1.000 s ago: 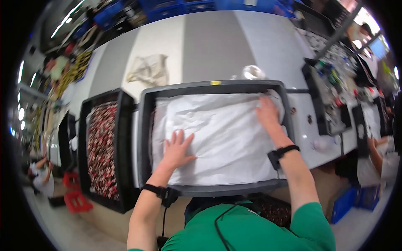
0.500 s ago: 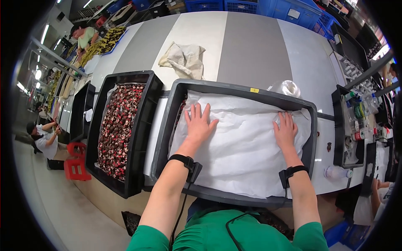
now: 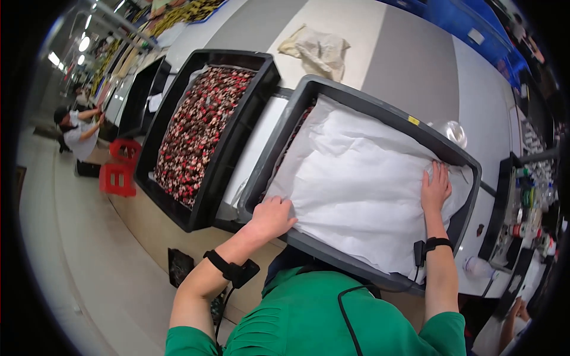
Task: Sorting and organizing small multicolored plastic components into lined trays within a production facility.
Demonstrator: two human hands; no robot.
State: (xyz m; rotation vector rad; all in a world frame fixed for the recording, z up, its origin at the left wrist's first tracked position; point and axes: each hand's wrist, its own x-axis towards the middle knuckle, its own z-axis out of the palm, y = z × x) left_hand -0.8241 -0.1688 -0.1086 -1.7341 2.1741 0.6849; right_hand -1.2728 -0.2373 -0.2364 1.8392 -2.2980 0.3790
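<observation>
One white paper sheet [image 3: 356,190] is seen spread inside one large black tray [image 3: 380,110], covering nearly all of its contents; the sheet is creased and slightly rumpled, and a strip of red and dark pieces shows along its 9 o'clock edge. Two hands are laid on it. The left hand [image 3: 272,217] is placed at the sheet's 7 o'clock corner, fingers curled over the paper's edge at the tray's near rim, though whether the edge is pinched cannot be told. The right hand [image 3: 435,187] is pressed flat at the 3 o'clock side, fingers spread and together with nothing clasped. Each wrist bears one black band. At 9 o'clock of the covered tray, a second black tray [image 3: 196,127] of uncovered red and dark pieces is set on the table [image 3: 409,65]. One crumpled cloth [image 3: 317,50] lies at 11 o'clock.
</observation>
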